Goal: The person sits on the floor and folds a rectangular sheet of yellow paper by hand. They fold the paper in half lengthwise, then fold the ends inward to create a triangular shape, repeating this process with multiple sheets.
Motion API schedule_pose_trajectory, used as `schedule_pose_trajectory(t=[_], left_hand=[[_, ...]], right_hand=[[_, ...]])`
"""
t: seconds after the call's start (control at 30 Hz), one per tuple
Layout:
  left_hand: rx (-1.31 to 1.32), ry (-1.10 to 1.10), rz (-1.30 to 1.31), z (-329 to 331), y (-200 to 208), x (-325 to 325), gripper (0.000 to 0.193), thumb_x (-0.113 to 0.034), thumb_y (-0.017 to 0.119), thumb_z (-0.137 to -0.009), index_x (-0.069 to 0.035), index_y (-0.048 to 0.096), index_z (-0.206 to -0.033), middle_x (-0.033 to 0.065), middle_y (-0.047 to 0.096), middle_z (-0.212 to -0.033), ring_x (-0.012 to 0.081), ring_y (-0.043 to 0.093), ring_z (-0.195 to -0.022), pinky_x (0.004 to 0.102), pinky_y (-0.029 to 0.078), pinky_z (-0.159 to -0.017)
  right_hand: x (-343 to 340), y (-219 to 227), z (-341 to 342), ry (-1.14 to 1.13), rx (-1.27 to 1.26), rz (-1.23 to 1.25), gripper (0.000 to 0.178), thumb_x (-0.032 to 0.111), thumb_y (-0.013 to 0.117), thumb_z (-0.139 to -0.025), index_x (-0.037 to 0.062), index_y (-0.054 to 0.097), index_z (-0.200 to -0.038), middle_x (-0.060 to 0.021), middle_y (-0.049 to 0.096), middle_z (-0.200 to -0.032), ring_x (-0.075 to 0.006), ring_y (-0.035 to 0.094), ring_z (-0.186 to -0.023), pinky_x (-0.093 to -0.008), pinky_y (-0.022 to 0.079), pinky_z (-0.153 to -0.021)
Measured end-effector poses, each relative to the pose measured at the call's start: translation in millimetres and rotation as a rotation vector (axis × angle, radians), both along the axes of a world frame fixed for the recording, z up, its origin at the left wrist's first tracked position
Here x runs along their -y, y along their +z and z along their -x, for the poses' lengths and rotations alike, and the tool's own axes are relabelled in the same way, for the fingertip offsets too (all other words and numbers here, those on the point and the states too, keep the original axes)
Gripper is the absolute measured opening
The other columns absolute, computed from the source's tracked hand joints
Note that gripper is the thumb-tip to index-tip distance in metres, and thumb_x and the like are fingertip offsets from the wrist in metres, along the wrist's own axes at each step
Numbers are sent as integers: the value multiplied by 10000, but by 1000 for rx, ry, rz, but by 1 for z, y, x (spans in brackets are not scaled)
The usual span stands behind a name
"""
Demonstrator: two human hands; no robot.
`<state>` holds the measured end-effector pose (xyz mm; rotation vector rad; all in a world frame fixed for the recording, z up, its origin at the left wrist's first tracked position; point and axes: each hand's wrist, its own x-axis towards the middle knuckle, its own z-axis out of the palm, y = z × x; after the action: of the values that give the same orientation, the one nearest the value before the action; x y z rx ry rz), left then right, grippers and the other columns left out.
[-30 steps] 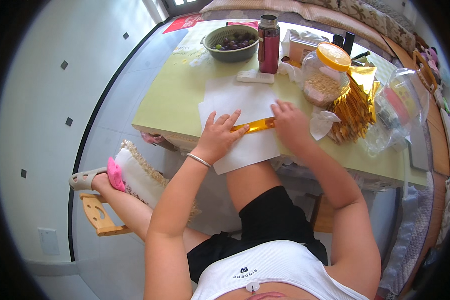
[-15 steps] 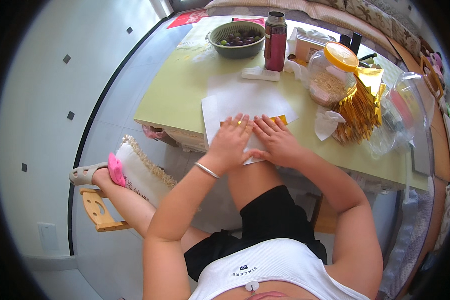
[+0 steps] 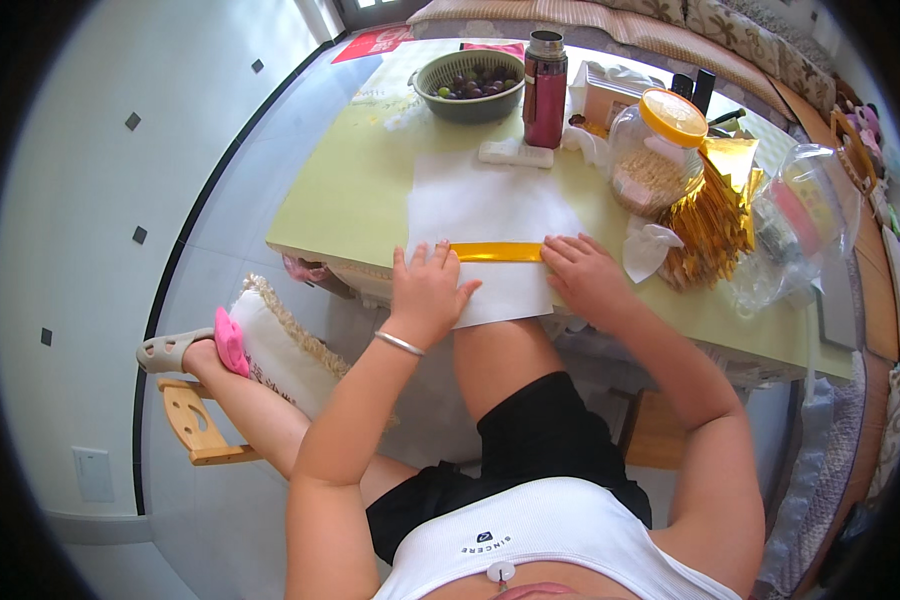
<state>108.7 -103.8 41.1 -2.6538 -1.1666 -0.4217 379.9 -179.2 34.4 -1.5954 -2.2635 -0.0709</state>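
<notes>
A narrow strip of gold foil paper (image 3: 497,253) lies crosswise on white paper (image 3: 490,200) at the table's near edge. Part of the white paper hangs over that edge above my thigh. My left hand (image 3: 427,290) lies flat with fingers spread, its fingertips at the strip's left end. At the right end rests my right hand (image 3: 582,268), fingers stretched out and pressing down on the paper. Neither hand is wrapped round anything.
To the right stand a fanned stack of gold foil sheets (image 3: 712,225), a clear jar with an orange lid (image 3: 660,150) and a plastic bag (image 3: 795,230). Farther back are a purple-red flask (image 3: 544,95), a colander of grapes (image 3: 467,100) and a white packet (image 3: 515,154).
My hands have slid apart from the middle, left hand to the left and right hand to the right. The gold strip between them is now uncovered.
</notes>
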Motion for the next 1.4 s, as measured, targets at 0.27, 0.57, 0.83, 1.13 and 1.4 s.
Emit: schedule_pose_trajectory(t=[0.27, 0.57, 0.83, 1.13, 1.4], left_hand=[[66, 126, 221, -42, 20, -2, 349, -386, 719, -838, -40, 731, -883, 131, 640, -973, 340, 598, -933, 491, 440, -839], [134, -168, 405, -11, 2, -32, 447, -211, 663, -862, -88, 612, -1289, 116, 527, -1465, 325, 392, -1428, 596, 227, -1169], [3, -333, 9, -28, 20, -45, 365, -67, 613, -858, -90, 664, -1218, 147, 570, -1409, 371, 393, -1415, 579, 244, -1164], [251, -465, 274, -19, 28, 39, 333, -184, 778, -746, -27, 699, -1029, 212, 659, -1168, 414, 624, -1045, 457, 509, -908], [476, -238, 392, -2, 5, 12, 175, -180, 733, -797, -17, 719, -859, 285, 612, -1273, 422, 541, -1239, 462, 438, -1043]], right_hand=[[3, 14, 30, 178, -302, 45, 328, 249, 653, -908, 52, 655, -1171, -85, 651, -1248, -294, 577, -1198, -445, 422, -1035], [7, 34, -10, 283, -213, 248, 681, 345, 749, -831, 54, 520, -1403, -123, 561, -1409, -333, 478, -1337, -502, 304, -1169], [31, 20, -3, 238, 134, -101, 594, 209, 747, -760, 84, 589, -1319, -108, 599, -1322, -299, 568, -1202, -465, 405, -1093], [10, 6, 23, 98, -110, -97, 144, 168, 711, -769, 109, 695, -899, -65, 668, -967, -267, 629, -956, -396, 484, -852], [-28, 19, 14, 242, -222, 60, 115, 174, 749, -810, 64, 752, -842, -157, 593, -1389, -405, 530, -1289, -467, 435, -1060]])
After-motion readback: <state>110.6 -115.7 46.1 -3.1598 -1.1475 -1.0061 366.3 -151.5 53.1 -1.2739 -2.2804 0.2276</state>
